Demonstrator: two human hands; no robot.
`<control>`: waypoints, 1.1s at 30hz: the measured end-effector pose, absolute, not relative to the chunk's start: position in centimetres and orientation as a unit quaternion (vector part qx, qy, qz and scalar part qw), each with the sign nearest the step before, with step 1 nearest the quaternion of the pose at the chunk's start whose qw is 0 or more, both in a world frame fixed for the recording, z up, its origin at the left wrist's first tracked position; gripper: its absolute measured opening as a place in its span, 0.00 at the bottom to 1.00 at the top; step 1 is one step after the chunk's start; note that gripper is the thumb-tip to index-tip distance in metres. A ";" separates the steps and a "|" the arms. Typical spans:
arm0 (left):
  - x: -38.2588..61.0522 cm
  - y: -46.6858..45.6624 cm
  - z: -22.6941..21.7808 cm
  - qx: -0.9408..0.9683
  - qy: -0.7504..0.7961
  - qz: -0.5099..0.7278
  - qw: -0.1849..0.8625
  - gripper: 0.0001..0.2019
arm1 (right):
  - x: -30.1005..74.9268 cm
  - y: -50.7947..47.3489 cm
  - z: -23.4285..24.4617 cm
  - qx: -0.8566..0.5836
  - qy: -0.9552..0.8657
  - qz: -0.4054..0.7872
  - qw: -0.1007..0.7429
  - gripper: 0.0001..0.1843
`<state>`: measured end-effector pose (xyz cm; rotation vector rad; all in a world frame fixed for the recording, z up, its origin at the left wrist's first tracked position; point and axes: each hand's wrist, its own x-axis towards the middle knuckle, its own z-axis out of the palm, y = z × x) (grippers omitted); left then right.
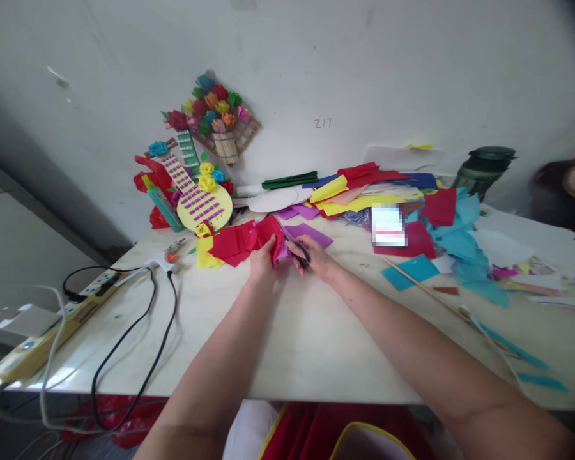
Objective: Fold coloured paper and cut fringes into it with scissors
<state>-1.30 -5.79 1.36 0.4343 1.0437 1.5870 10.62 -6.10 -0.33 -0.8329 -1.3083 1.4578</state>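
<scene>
My left hand [262, 260] is closed on a folded piece of red paper [268, 235] with a bit of purple paper showing under it. Black-handled scissors [298, 252] sit in my right hand [316, 257], fingers through the handles and blades pointing up into the red paper. Both hands meet at the middle of a pale wooden table [287, 332]. More red and yellow sheets [220, 248] lie just left of my left hand, and a purple sheet [311, 233] lies behind my right hand.
A paper guitar [196, 198] and a paper flower bouquet [218, 115] lean on the wall. Coloured paper scraps [441, 236] cover the right side. A glue gun [165, 257], power strip [62, 313] and black cables [138, 332] lie left. A dark green jug [483, 169] stands at back right.
</scene>
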 end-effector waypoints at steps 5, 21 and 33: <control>-1.6 -5.9 1.4 0.185 0.431 0.651 0.596 0.10 | 11.4 -6.0 -0.1 -0.334 -0.562 0.603 0.458 0.18; -1.6 -5.7 0.9 0.219 0.438 0.655 0.576 0.08 | 10.6 -5.4 -0.6 -0.342 -0.543 0.596 0.483 0.20; -1.8 -5.3 0.4 0.219 0.431 0.657 0.579 0.10 | 10.2 -5.8 -0.1 -0.351 -0.533 0.577 0.510 0.22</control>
